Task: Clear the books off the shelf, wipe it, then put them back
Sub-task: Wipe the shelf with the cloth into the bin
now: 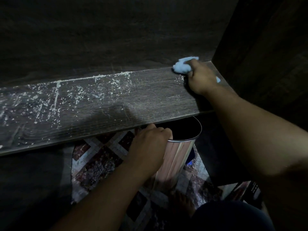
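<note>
Evidently the wiping step was in hand: the shelf (150, 100) stood bare of books, and white crumbs (78, 95) lay thick over its left and middle, thinner toward the right. The right hand (202, 75) was closed round a bunched blue cloth (183, 65), pressing it to the shelf in the back right corner, where board meets side wall. The left hand (150, 139) gripped the rim of a metal bin (178, 157), fingers curled over the edge, holding its mouth just under the shelf's front lip. Judgement: the stroke should draw debris from the back seam forward and over the lip into the bin. The bin would need to shift leftward with the cloth, as most dirt lay well left of its mouth. A dark flat item (248, 190) on the floor at lower right may have been a book; this could not be confirmed.
</note>
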Tool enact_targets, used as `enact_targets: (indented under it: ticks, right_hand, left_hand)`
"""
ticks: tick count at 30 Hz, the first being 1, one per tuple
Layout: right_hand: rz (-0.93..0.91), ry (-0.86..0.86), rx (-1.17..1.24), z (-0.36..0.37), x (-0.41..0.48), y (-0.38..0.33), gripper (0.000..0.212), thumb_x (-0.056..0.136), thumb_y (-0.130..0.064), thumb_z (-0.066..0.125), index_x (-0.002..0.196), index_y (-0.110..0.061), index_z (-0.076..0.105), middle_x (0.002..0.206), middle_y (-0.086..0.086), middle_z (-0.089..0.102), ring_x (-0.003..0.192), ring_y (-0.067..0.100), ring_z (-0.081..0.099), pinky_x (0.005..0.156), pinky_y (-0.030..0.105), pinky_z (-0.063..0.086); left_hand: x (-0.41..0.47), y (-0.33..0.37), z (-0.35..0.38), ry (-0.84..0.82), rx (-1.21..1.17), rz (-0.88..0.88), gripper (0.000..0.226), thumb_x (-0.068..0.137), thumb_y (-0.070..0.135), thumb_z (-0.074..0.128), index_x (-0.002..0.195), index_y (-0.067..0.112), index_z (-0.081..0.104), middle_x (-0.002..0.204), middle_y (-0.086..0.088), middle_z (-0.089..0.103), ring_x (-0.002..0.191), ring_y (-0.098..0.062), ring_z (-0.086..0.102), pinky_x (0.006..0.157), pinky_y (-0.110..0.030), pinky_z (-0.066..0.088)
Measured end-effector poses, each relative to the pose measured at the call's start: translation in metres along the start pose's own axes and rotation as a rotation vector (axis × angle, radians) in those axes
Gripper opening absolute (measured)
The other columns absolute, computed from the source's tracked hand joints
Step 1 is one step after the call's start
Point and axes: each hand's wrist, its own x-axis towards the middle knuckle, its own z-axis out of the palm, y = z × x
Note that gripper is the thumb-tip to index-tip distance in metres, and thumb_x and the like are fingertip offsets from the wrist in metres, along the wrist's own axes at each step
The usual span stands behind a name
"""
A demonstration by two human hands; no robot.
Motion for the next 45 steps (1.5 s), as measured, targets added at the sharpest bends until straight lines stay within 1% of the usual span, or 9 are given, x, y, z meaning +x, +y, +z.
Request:
enact_targets:
  ticks: [3,5,9,13,17,29,35,40,45]
  right_hand:
    - [-0.074,-0.141,0.280,-0.010,-0.013,-0.014,0.034,0.099,-0.015,0.038,0.129,-0.024,0.052,0.124,0.007,0.058,0.114,0.024,0.053,0.095,0.034,0.043]
    - [-0.077,-0.073,0.336,-0.023,-0.019,-0.011,0.035,0.099,-0.016,0.038,0.129,-0.026,0.052,0.119,0.003,0.057,0.106,0.018,0.053,0.087,0.029,0.045]
    - [-0.241,0.133,0.041,-0.047,-0.011,0.016,0.050,0.085,-0.018,0.036,0.132,-0.015,0.052,0.133,0.015,0.053,0.120,0.031,0.050,0.102,0.032,0.037]
    - [-0.078,-0.111,-0.341,-0.024,0.001,0.040,0.065,0.090,-0.055,0.020,0.147,-0.028,0.034,0.153,0.020,0.029,0.138,0.040,0.028,0.115,0.047,0.020]
    - [-0.025,-0.121,-0.254,-0.002,0.000,0.023,0.048,0.101,-0.051,0.018,0.147,-0.044,0.027,0.160,0.011,0.016,0.145,0.033,0.016,0.117,0.047,0.011]
    - [-0.298,-0.132,-0.064,0.010,-0.038,-0.018,0.042,0.101,-0.022,0.038,0.141,-0.033,0.046,0.154,0.008,0.032,0.141,0.024,0.030,0.113,0.031,0.022]
    - [-0.366,-0.153,-0.044,0.012,-0.063,-0.026,0.041,0.099,-0.020,0.044,0.139,-0.028,0.050,0.149,0.012,0.040,0.138,0.028,0.036,0.112,0.035,0.027]
    - [-0.370,-0.186,-0.178,0.019,-0.088,-0.039,0.059,0.087,-0.049,0.022,0.139,-0.037,0.047,0.145,0.011,0.045,0.129,0.035,0.043,0.101,0.051,0.036]
    - [-0.447,-0.180,-0.222,0.022,-0.119,-0.047,0.055,0.089,-0.041,0.026,0.135,-0.029,0.054,0.130,0.019,0.055,0.105,0.043,0.051,0.088,0.054,0.044]
  left_hand:
    - [-0.002,0.000,0.000,-0.002,0.000,0.000,0.033,0.075,-0.002,0.061,0.096,0.023,0.060,0.086,0.008,0.062,0.090,-0.014,0.048,0.074,-0.033,0.046]
    - [-0.002,0.001,-0.001,0.004,0.004,0.000,0.032,0.076,0.000,0.061,0.096,0.025,0.059,0.087,0.009,0.061,0.091,-0.013,0.048,0.072,-0.029,0.042]
    - [-0.004,0.000,-0.003,0.008,0.022,-0.015,0.034,0.078,0.002,0.061,0.099,0.028,0.058,0.091,0.010,0.061,0.093,-0.010,0.046,0.067,-0.023,0.030]
    - [-0.006,0.000,-0.005,0.001,0.043,-0.014,0.034,0.077,0.002,0.060,0.100,0.028,0.058,0.093,0.010,0.062,0.094,-0.011,0.047,0.068,-0.023,0.029]
    - [-0.007,-0.003,-0.005,-0.003,0.055,-0.008,0.032,0.077,0.004,0.061,0.097,0.028,0.057,0.091,0.010,0.061,0.091,-0.010,0.046,0.066,-0.023,0.029]
    - [-0.025,-0.010,-0.016,-0.067,-0.017,0.052,0.025,0.082,0.008,0.057,0.099,0.026,0.061,0.095,0.008,0.062,0.098,-0.012,0.048,0.078,-0.032,0.047]
    - [-0.037,-0.013,-0.021,-0.062,0.004,0.081,0.032,0.078,-0.001,0.056,0.097,0.024,0.061,0.093,0.007,0.063,0.096,-0.015,0.050,0.073,-0.033,0.048]
    - [-0.046,-0.010,-0.021,-0.025,0.024,0.129,0.031,0.071,-0.004,0.053,0.093,0.014,0.064,0.086,-0.002,0.064,0.088,-0.025,0.054,0.067,-0.036,0.050]
    - [-0.053,-0.007,-0.021,0.016,0.065,0.138,0.031,0.066,0.002,0.045,0.087,0.010,0.066,0.077,-0.006,0.064,0.080,-0.029,0.057,0.059,-0.034,0.048]
